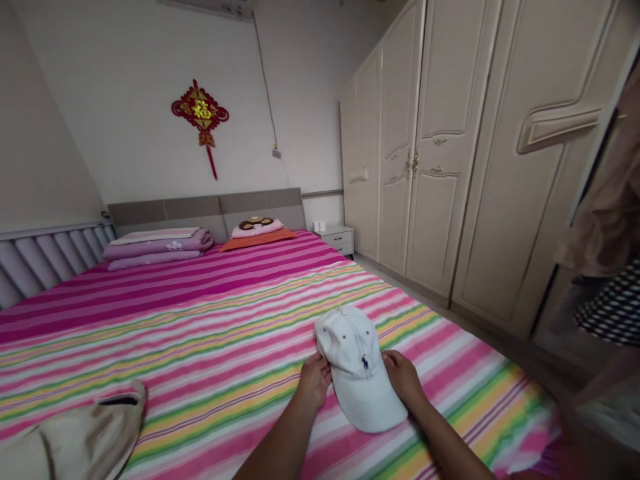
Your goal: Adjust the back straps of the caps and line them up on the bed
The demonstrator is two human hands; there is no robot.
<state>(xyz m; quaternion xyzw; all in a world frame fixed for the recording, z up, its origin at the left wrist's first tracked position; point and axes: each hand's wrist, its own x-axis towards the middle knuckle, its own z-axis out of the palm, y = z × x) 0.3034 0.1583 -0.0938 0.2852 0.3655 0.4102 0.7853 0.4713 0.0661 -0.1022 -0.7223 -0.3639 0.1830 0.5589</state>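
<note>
A white baseball cap [357, 363] with a small dark blue emblem on its front is at the bed's near right part, its brim pointing toward me. My left hand [315, 381] grips the cap's left edge with bent fingers. On the opposite edge, my right hand [401, 373] has its fingers closed at the side of the cap near the brim. Both sets of fingertips are partly hidden by the cap. Beneath it spreads a striped bedsheet [225, 360] in pink, white, green and yellow.
A beige cloth item [85, 437] lies at the lower left. Folded purple bedding [157, 250] and a pink pillow [257, 229] rest near the headboard [195, 212]. A white nightstand [337, 238] stands beyond the bed. Along the right runs a tall cream wardrobe [440, 220], with hanging clothes [607, 193] beside it.
</note>
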